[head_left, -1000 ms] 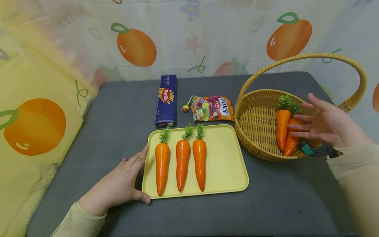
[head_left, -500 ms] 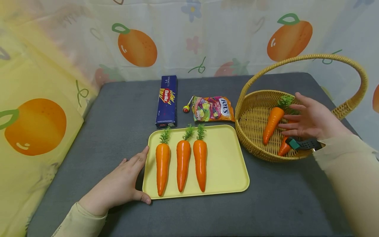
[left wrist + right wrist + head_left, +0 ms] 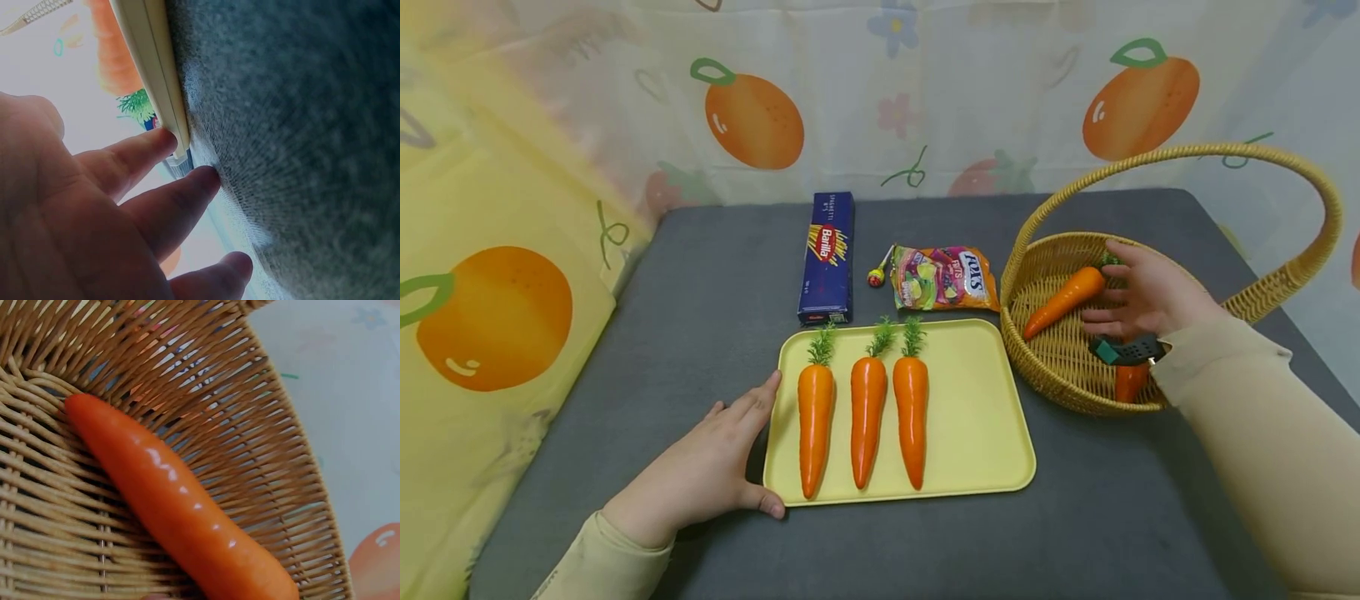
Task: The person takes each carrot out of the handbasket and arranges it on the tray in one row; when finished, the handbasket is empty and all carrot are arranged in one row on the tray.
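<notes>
My left hand (image 3: 718, 458) rests along the left end of a yellow tray (image 3: 977, 408), fingers spread. In the left wrist view, a fingertip of it touches the tray's edge (image 3: 153, 69). Three orange carrots with green tops lie side by side on the tray: the left carrot (image 3: 815, 429), the middle carrot (image 3: 867, 421) and the right carrot (image 3: 911, 421). My right hand (image 3: 1157, 292) reaches into a wicker basket (image 3: 1075, 396), its fingers extended at the thick end of a slanted carrot (image 3: 1063, 302). Another carrot (image 3: 1129, 382) lies there, partly hidden by the wrist strap.
Behind the tray lie a blue spaghetti box (image 3: 826, 258), a lollipop (image 3: 876, 277) and a Fox's candy bag (image 3: 946, 279). The basket's tall handle (image 3: 1195, 152) arches over my right hand. A fruit-print cloth (image 3: 850, 100) hangs behind the grey table (image 3: 715, 317).
My right hand has moved left inside the basket. One carrot there has shifted left and swung from nearly upright in view to a slant. My left hand has stayed at the tray.
</notes>
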`<state>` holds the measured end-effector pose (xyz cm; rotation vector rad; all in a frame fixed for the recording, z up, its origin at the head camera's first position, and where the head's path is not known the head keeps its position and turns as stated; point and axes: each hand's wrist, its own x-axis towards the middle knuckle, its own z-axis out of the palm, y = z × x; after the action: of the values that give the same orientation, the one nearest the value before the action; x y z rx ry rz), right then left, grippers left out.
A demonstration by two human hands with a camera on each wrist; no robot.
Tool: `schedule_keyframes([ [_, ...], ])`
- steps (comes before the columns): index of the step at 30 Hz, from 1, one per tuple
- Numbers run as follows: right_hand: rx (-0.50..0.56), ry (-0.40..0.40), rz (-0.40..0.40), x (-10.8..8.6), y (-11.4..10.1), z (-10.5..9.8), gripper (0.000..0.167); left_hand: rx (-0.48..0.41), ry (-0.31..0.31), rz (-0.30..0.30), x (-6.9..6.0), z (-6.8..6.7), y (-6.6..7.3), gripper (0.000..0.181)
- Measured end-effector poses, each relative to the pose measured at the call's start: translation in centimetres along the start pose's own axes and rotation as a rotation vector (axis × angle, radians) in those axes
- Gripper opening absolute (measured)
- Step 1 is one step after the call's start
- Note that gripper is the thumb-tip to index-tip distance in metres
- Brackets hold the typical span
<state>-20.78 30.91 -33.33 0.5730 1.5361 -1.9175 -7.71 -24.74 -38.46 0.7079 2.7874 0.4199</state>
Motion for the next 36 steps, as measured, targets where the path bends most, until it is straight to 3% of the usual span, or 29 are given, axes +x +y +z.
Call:
schedule_keyframes([
  [7,-0.017,0.083,0.010,1.1,-0.3,1.4,0.095,-0.002,-0.004,-0.002,0.0,0.0,-0.1,0.162],
  [14,-0.138,0.156,-0.041,1.8,-0.5,2.0,0.094,0.001,-0.005,-0.001,0.0,0.0,-0.1,0.162],
  [18,-0.188,0.195,-0.071,2.2,-0.2,2.3,0.085,0.001,-0.008,-0.003,0.0,0.1,0.0,0.162],
  [22,-0.305,0.241,-0.120,2.7,0.1,2.7,0.074,0.000,-0.006,-0.003,0.0,0.0,0.0,0.162],
  [25,-0.381,0.276,-0.165,3.1,0.4,3.2,0.077,0.001,0.001,0.000,0.0,0.0,-0.1,0.162],
  [29,-0.371,0.285,-0.197,3.4,0.6,3.7,0.087,0.002,0.012,0.007,0.0,0.1,-0.1,0.162],
  [36,-0.288,0.262,-0.210,3.9,0.5,4.2,0.091,-0.004,0.014,0.008,0.0,0.1,-0.1,0.162],
])
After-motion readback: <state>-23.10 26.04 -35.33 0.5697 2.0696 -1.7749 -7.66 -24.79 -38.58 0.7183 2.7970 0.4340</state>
